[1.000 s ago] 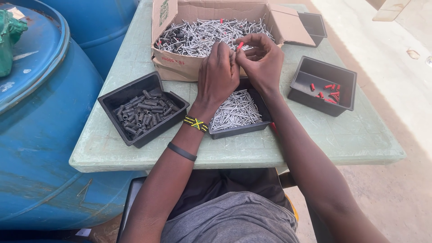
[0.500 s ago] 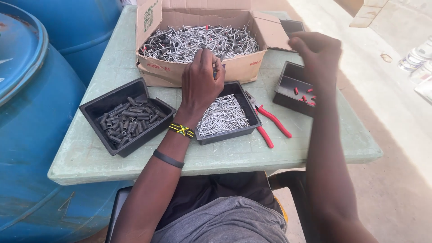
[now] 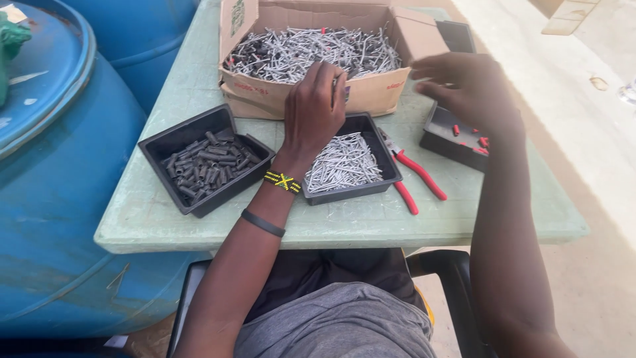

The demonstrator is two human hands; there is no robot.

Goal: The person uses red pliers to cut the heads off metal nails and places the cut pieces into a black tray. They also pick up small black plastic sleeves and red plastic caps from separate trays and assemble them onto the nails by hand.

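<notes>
L hand (image 3: 317,109) pinched on a thin metal pin (image 3: 336,86), just above the middle tray of pins (image 3: 344,162). R hand (image 3: 467,86) spread, empty, over the tray w/ red bits (image 3: 457,140). I reckon the pin could slip and drop into the cardboard box (image 3: 311,56) ahead; pliers (image 3: 414,174) between hands may get knocked.

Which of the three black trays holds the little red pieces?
The right tray, under the right hand. The others hold dark tubes and silver pins.

We note one pale green table (image 3: 165,219). On it we count a cardboard box (image 3: 371,96) of nails, three black trays (image 3: 169,139) (image 3: 391,169) (image 3: 440,139), and red-handled pliers (image 3: 417,176) lying between two trays.
</notes>
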